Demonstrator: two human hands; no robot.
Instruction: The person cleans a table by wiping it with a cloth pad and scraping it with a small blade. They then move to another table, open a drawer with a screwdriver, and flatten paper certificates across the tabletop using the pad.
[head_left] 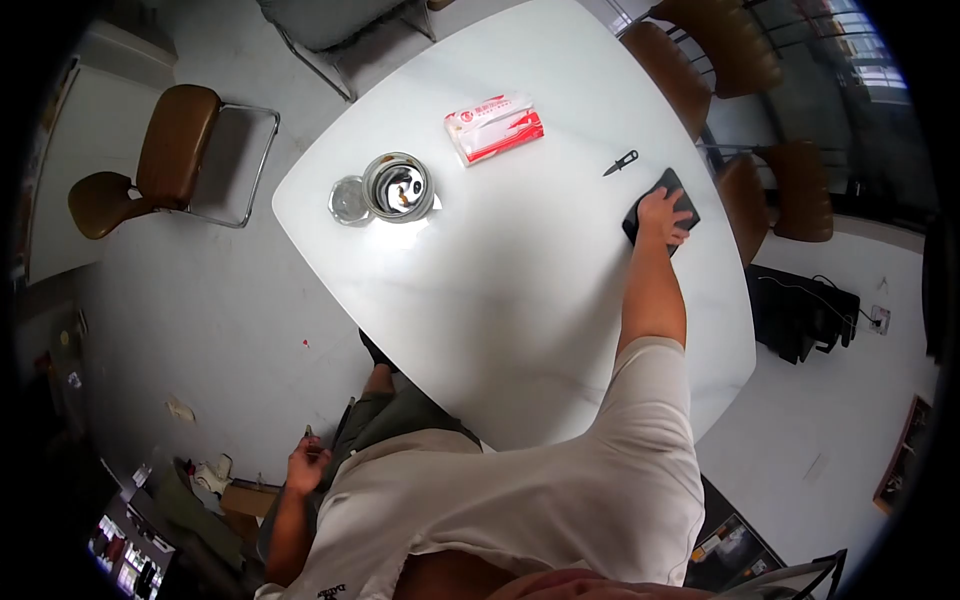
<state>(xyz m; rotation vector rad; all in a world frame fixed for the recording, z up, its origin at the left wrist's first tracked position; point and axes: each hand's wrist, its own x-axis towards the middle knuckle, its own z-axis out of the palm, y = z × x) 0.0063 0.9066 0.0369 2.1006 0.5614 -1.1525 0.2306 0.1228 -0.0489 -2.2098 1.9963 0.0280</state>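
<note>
Dark flat rectangular item (672,182) on table's right side, right hand (660,215) over it, fingers spread; best kept palm-flat, clear of the pointed knife (622,163). Table (470,290) glossy white, rounded corners; further left, red-white soft pack (495,130), round glass jar (372,190). Left hand (308,466) low beside thigh, can't tell whether fingers grip.

The flat item (669,180) is black, the table (500,275) white with faint grey veins.
</note>
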